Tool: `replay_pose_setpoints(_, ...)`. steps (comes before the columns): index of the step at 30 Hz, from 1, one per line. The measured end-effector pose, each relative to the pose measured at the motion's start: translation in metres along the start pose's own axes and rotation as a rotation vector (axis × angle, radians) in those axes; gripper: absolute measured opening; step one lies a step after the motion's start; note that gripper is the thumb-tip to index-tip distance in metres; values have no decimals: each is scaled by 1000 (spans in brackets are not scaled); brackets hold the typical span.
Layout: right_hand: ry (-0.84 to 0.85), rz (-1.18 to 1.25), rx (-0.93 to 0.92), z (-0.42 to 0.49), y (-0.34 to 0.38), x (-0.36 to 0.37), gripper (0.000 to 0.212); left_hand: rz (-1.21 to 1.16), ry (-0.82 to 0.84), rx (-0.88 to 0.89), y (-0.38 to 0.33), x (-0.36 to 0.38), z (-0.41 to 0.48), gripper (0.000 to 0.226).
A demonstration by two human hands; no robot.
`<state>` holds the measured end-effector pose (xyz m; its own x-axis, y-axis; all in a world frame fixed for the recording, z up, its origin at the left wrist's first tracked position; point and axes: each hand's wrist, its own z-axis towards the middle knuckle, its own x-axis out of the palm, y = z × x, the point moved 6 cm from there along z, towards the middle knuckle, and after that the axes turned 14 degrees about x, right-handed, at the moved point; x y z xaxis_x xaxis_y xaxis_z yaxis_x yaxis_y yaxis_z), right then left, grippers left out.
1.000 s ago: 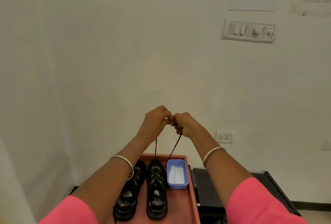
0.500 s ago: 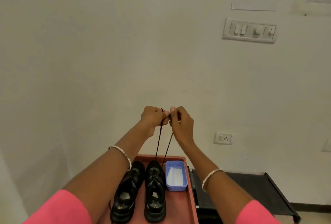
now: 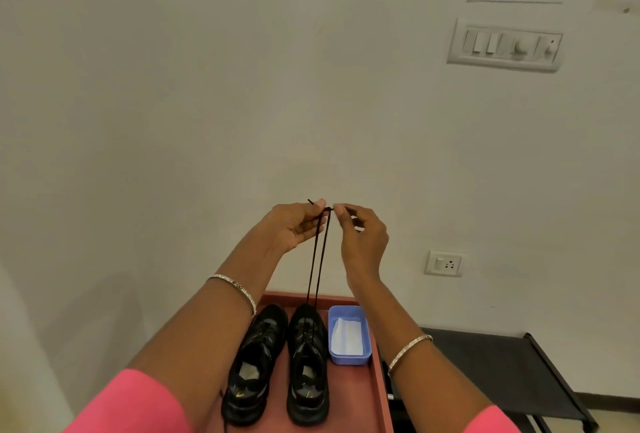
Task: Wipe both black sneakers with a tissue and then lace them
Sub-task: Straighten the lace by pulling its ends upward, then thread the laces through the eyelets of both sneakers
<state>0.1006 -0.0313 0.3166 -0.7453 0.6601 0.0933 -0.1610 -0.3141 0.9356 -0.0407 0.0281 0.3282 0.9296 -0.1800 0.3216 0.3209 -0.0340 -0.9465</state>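
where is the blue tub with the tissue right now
In the head view the blue tub sits at the right edge of the red tray, just right of the right-hand sneaker, with a white tissue inside.

At frame centre I see the left hand (image 3: 294, 229) and right hand (image 3: 364, 237) pinching the black lace (image 3: 316, 259) ends. Both strands run down to the sneaker (image 3: 307, 367) beside the blue box (image 3: 347, 360) on the red tabletop (image 3: 346, 398).
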Motion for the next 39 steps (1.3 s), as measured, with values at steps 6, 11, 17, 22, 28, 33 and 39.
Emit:
replay_pose_setpoints(6,-129,258,442,20,-81,-61,13,-150,-290,5,32,-91,22,10)
replay_pose_setpoints(11,-168,673,868,14,-149,-105,20,-189,-470,77,70,-159,23,18)
replay_pose_setpoints(17,456,-706,277,32,-121,-47,24,1595,457,581,61,-87,34,33)
replay_pose_setpoints(22,1009,-1143,110,21,-132,-8,25,1926,664,598,66,-60,49,32)
replay_pose_setpoints(28,807,55,682,14,-160,15,30,437,509,104,112,-73,66,40)
replay_pose_setpoints(33,487,776,1088,6,-262,-19,20,-544,-39,-100,201,-136,84,44)
replay_pose_setpoints(39,-274,611,1317,-31,-375,-185,17,-652,-688,-124,276,-319,43,47)
